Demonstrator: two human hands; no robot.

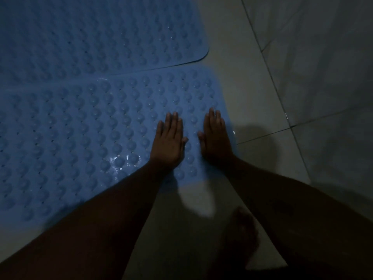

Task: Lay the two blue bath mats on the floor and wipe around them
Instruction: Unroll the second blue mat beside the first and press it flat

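Two blue bath mats with rows of round bumps lie flat on the tiled floor. The far mat [96, 35] fills the upper left. The near mat [76, 134] lies below it, its top edge partly under the far mat's edge. My left hand [168, 141] rests flat, palm down, on the near mat close to its right end. My right hand [216, 138] lies flat beside it, at the mat's right edge. Both hands hold nothing. Wet shine shows on the near mat left of my left wrist.
Pale floor tiles [252, 93] with dark grout lines spread to the right of the mats. A tiled wall [327, 57] rises at the far right. My bare foot [242, 237] stands on the floor below my hands. The room is dim.
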